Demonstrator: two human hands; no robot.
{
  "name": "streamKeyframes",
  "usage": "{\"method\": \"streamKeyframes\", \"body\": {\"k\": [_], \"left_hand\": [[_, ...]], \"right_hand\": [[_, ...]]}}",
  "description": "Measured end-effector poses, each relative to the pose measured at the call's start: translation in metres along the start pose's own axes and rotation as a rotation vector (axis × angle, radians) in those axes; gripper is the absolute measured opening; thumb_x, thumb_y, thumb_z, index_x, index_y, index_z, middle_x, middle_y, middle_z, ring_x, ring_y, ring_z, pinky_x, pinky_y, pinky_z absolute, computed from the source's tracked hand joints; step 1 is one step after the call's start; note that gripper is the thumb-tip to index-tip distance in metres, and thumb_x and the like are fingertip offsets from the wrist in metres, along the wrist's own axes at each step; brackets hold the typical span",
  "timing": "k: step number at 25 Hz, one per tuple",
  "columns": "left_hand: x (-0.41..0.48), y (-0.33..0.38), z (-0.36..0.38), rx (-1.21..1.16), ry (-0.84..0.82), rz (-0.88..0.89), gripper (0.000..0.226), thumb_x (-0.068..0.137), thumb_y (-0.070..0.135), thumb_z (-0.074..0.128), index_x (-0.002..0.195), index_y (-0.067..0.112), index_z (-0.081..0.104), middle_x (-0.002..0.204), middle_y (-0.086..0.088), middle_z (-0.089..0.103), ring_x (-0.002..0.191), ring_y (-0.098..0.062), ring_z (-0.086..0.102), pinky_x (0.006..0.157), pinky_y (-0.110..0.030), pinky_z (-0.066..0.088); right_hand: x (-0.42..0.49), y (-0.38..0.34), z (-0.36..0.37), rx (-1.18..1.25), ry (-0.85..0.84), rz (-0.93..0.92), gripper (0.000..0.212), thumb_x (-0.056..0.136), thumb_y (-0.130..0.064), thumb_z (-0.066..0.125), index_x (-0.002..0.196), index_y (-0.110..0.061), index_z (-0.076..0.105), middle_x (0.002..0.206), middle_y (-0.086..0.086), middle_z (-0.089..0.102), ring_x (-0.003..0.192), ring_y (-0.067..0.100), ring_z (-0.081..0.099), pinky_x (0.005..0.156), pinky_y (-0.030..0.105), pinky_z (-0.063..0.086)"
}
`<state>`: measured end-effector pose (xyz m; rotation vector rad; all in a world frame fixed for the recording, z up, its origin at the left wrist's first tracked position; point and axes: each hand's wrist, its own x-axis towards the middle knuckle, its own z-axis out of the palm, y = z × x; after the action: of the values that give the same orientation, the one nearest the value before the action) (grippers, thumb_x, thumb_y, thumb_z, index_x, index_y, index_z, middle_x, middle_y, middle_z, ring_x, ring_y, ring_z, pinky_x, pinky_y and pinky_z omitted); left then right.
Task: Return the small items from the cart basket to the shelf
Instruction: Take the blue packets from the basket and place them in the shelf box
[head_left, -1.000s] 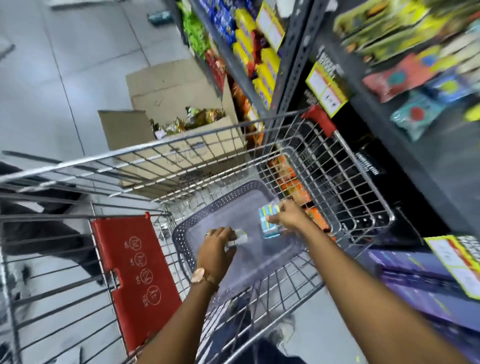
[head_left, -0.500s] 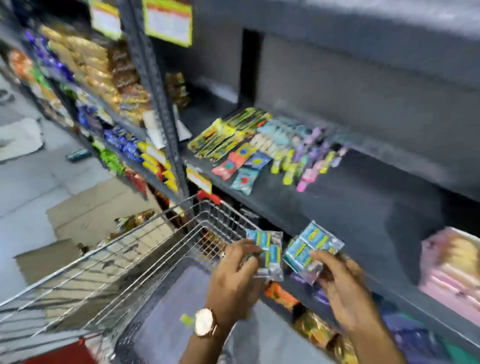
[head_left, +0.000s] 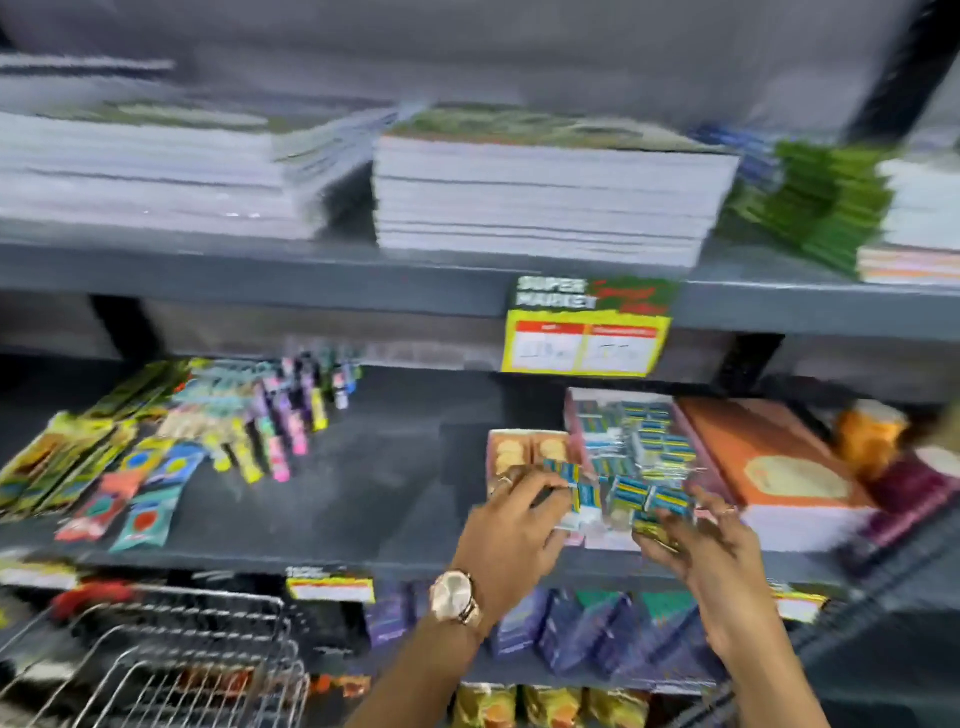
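Note:
Both hands are up at the dark middle shelf (head_left: 395, 483). My left hand (head_left: 511, 530), with a gold watch on its wrist, holds a small clear pack of blue-and-white items (head_left: 579, 493). My right hand (head_left: 706, 551) holds a similar blue pack (head_left: 657, 501). Both packs are at the front of a pile of the same blue packs (head_left: 641, 441) lying in a pink tray on that shelf. The wire cart (head_left: 176, 660) shows at the lower left; its inside is hidden by blur.
Colourful small packets (head_left: 156, 457) lie at the shelf's left. An orange book (head_left: 769, 462) sits right of the pile. Stacks of notebooks (head_left: 540, 197) fill the upper shelf, with a yellow price tag (head_left: 587, 332) on its edge. Purple packs (head_left: 587, 623) line the lower shelf.
Both hands picked small blue packs out of the cart basket, lifted them and carried them up and right to the pile on the shelf. The view swung from the cart to the shelf.

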<state>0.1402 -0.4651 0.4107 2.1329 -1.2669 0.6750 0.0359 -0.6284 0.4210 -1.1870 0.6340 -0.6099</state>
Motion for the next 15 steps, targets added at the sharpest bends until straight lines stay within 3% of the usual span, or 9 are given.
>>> {"method": "streamKeyframes", "body": {"k": [2,5,8,10,12,15], "left_hand": [[0.030,0.010,0.021,0.060,-0.091,0.033,0.016,0.067,0.021,0.061,0.082,0.021,0.066,0.090,0.003,0.072,0.080,-0.017,0.067,0.064,-0.026,0.053],[0.066,0.025,0.049,0.202,-0.339,-0.019,0.032,0.060,0.018,0.078,0.090,0.023,0.070,0.086,0.005,0.071,0.069,-0.019,0.071,0.052,-0.025,0.057],[0.082,0.030,0.076,0.279,-0.512,-0.072,0.036,0.084,0.011,0.062,0.120,0.019,0.062,0.115,-0.004,0.064,0.093,-0.030,0.071,0.072,-0.036,0.059],[0.081,0.023,0.083,0.227,-0.662,-0.104,0.027,0.096,0.015,0.050,0.122,0.013,0.057,0.125,-0.010,0.057,0.104,-0.035,0.065,0.083,-0.044,0.056],[0.079,0.019,0.084,0.292,-0.696,-0.011,0.022,0.098,0.017,0.048,0.116,0.011,0.059,0.119,-0.011,0.060,0.104,-0.035,0.064,0.084,-0.045,0.056],[0.078,0.020,0.085,0.347,-0.680,0.094,0.033,0.100,0.026,0.045,0.130,0.014,0.048,0.128,-0.011,0.057,0.114,-0.033,0.058,0.101,-0.045,0.044]], "right_hand": [[0.027,-0.008,-0.021,-0.253,0.015,-0.058,0.031,0.090,0.012,0.048,0.098,-0.016,0.061,0.095,0.011,0.068,0.077,0.018,0.074,0.066,0.035,0.063],[0.069,-0.021,-0.033,-0.651,-0.019,-0.075,0.023,0.088,0.008,0.051,0.093,-0.011,0.064,0.091,0.022,0.068,0.085,0.034,0.065,0.074,0.055,0.051],[0.099,-0.022,-0.035,-1.019,0.007,-0.083,0.017,0.089,0.000,0.053,0.097,0.001,0.069,0.097,0.026,0.070,0.086,0.032,0.066,0.070,0.034,0.044],[0.100,-0.019,-0.034,-1.303,0.056,-0.142,0.021,0.089,-0.002,0.052,0.101,-0.001,0.068,0.102,0.024,0.071,0.092,0.034,0.067,0.071,0.035,0.048],[0.090,-0.010,-0.030,-1.540,0.102,-0.184,0.023,0.088,0.000,0.049,0.102,-0.004,0.066,0.104,0.018,0.071,0.100,0.032,0.065,0.078,0.036,0.054],[0.082,0.003,-0.024,-1.704,0.130,-0.244,0.023,0.090,-0.005,0.046,0.104,-0.010,0.064,0.108,0.010,0.070,0.111,0.027,0.057,0.086,0.034,0.052]]}}
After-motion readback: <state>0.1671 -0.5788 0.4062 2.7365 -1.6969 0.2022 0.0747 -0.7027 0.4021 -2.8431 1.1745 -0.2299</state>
